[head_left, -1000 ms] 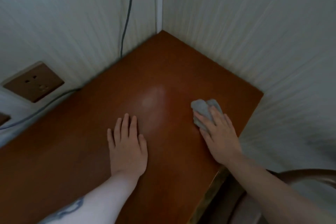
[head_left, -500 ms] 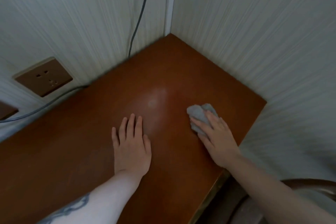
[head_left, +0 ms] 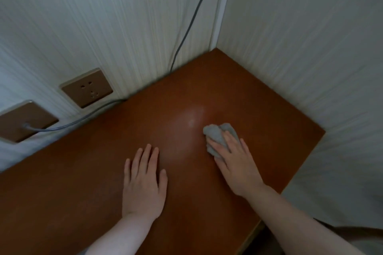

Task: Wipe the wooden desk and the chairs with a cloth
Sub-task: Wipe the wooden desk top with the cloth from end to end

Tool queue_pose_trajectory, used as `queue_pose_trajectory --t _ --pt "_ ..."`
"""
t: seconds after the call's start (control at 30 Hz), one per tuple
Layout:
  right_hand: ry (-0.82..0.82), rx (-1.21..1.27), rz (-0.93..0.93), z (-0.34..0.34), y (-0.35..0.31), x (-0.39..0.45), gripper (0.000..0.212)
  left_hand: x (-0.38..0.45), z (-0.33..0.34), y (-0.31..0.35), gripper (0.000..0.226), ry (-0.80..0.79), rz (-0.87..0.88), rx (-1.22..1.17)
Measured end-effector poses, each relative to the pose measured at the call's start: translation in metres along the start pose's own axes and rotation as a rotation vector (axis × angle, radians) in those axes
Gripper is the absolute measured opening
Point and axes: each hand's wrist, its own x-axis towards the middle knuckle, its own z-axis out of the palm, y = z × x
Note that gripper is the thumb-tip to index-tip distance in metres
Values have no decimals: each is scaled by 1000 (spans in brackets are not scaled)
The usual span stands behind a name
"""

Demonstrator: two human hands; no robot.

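A reddish-brown wooden desk [head_left: 238,89] fills a wall corner. A crumpled grey cloth [head_left: 215,136] lies on its right half. My right hand [head_left: 236,163] presses flat on the cloth with straight fingers, covering its near part. My left hand [head_left: 144,182] rests flat on the bare desk top to the left, fingers straight and together, holding nothing.
White textured walls meet at the desk's far corner. A grey cable [head_left: 192,18] runs down the wall behind the desk. Two brown wall plates, a socket [head_left: 87,88] and one with a cable [head_left: 22,122], sit at left. A chair's curved back [head_left: 352,232] shows at bottom right.
My right hand has slid the cloth leftward, toward the desk's middle. My left hand has stayed flat on the desk. My view has shifted, showing more of the left wall.
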Motion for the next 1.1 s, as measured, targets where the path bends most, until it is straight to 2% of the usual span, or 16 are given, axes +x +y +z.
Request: queue_pose_trajectory --t 0.1,0.17,0.23,0.33,0.4,0.43,0.5,0.6,0.63,0.7,0.77,0.83,0.9,0.93,1.0,1.1 --pt "85 39 273 6 -32 38 50 1 0 1 62 10 -21 12" --pt "152 44 309 15 -58 42 52 2 1 1 62 18 -33 8" --pt "116 44 92 24 -77 22 54 2 0 1 62 17 -43 12" --pt "-100 -5 -332 23 -65 -18 49 3 0 2 62 0 -30 0" --pt "-155 -65 -438 13 -36 -22 49 2 0 1 63 -9 -28 6" --pt "-139 -84 -397 8 -23 -16 49 2 -1 1 63 -6 -30 11" --pt "-59 -43 -163 2 -15 10 49 2 -2 3 65 -10 -33 21" --pt "58 60 221 4 -56 52 48 2 -3 2 65 -11 -29 10" --pt "62 69 274 8 -75 58 50 2 -3 2 65 -5 -27 5" --pt "71 51 153 20 -104 48 52 2 -3 2 65 0 -31 -7" --pt "6 46 -133 25 -103 16 52 2 -2 2 64 -2 -31 -18" --pt "-103 27 -370 22 -75 -11 50 2 0 0 62 -9 -26 -21" --pt "-154 -48 -485 13 -31 -20 48 2 1 -1 61 -11 -31 -9" --pt "-133 -78 -458 7 -10 -18 48 2 1 0 62 -12 -34 -3" --pt "-58 -60 -252 -2 17 -3 47 2 0 1 63 -14 -35 3" --pt "119 15 144 6 -8 28 49 2 0 1 64 -13 -23 -2"
